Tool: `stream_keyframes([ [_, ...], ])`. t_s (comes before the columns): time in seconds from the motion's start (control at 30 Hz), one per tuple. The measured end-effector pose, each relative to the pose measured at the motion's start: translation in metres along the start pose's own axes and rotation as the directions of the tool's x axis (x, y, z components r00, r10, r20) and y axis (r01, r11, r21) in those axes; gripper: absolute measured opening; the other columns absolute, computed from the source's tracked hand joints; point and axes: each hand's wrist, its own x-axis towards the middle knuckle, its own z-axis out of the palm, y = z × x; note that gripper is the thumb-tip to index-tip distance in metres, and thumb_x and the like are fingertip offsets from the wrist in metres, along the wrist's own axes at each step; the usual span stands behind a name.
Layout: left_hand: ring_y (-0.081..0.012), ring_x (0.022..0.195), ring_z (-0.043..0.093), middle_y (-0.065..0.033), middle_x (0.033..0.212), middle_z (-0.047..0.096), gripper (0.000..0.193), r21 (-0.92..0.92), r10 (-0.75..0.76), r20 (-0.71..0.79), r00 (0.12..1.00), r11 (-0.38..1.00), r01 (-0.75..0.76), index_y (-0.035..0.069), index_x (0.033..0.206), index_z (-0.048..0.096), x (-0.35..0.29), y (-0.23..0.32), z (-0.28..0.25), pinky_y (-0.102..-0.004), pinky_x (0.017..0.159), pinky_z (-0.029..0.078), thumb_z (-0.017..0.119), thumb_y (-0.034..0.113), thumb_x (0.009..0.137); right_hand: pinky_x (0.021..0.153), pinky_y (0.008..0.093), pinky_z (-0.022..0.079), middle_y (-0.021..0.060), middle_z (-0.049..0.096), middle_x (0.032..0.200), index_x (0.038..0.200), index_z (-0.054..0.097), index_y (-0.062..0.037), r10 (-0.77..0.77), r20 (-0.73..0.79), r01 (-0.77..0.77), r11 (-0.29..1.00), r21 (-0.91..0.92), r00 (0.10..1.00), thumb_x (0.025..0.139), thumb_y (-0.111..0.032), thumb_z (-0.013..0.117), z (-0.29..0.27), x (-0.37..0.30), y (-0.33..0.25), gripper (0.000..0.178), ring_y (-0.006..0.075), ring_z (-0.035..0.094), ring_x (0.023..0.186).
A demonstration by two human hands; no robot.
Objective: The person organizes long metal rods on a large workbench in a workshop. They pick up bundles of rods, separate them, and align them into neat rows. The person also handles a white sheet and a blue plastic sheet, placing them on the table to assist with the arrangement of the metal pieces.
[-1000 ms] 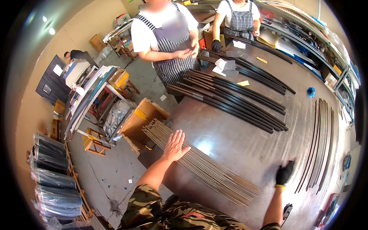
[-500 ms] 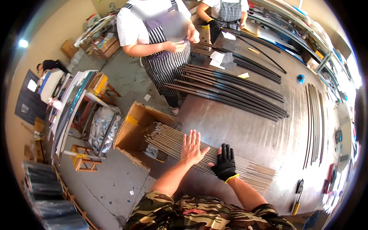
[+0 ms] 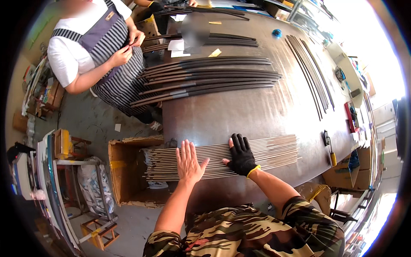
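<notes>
Yeah, your left hand (image 3: pixel 191 167) and gloved right hand (image 3: pixel 242 158) rest crosswise on the left-to-right rods (image 3: pixel 217 154), fingers outstretched, thumbs apart; dark glove's probably not gripping.

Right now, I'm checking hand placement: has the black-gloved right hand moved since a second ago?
Yes: the black-gloved right hand moved left, away from the long dark strips, onto the thin tan rods.

Harsh white light is flooding in beyond the right edge of the flat, dark brown, smooth worktop (image 3: pixel 222 115), spreading pale glare there. A blurry grey oval smudge (image 3: pixel 195 29) is veiling its far left part (fisheye distortion is bowing its edges), and black vignetting is framing everything.
</notes>
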Motion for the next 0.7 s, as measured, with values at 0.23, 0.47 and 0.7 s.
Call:
stream_keyframes([
  [0.23, -0.0369, 0.150, 0.011, -0.0260, 0.160, 0.016, 0.090, 0.029, -0.024, -0.032, 0.999, 0.999, 0.025, -0.007, 0.150, 0.026, 0.014, 0.008, -0.011, -0.0541, 0.121, 0.007, 0.045, 0.061, 0.094, 0.119, 0.0544, 0.016, 0.0298, 0.030, 0.152, 0.144, 0.034, 0.0090, 0.011, -0.066, -0.007, 0.999, 0.051, 0.998, 0.081, -0.055, 0.067, -0.001, 0.007, 0.005, 0.096, 0.0444, 0.023, 0.145],
  [0.47, -0.0395, 0.150, 0.009, -0.0258, 0.160, 0.015, 0.091, 0.056, -0.008, -0.064, 0.998, 0.998, 0.011, -0.006, 0.150, 0.026, -0.003, 0.010, -0.002, -0.0580, 0.120, 0.003, 0.047, 0.061, 0.092, 0.119, 0.0556, 0.016, 0.0310, 0.030, 0.151, 0.142, 0.036, 0.0086, -0.005, -0.055, 0.009, 0.998, 0.068, 0.998, 0.082, -0.056, 0.065, 0.004, -0.007, 0.003, 0.093, 0.0461, 0.024, 0.144],
  [0.7, -0.0422, 0.150, 0.005, -0.0260, 0.161, 0.013, 0.089, 0.060, -0.017, -0.022, 1.000, 0.998, 0.018, 0.004, 0.155, 0.023, -0.007, 0.007, 0.003, -0.0620, 0.117, 0.001, 0.045, 0.063, 0.092, 0.118, 0.0573, 0.014, 0.0319, 0.028, 0.152, 0.145, 0.035, 0.0065, -0.027, -0.023, 0.029, 0.998, 0.056, 0.999, 0.082, -0.058, 0.066, 0.000, -0.014, -0.002, 0.095, 0.0464, 0.021, 0.145],
])
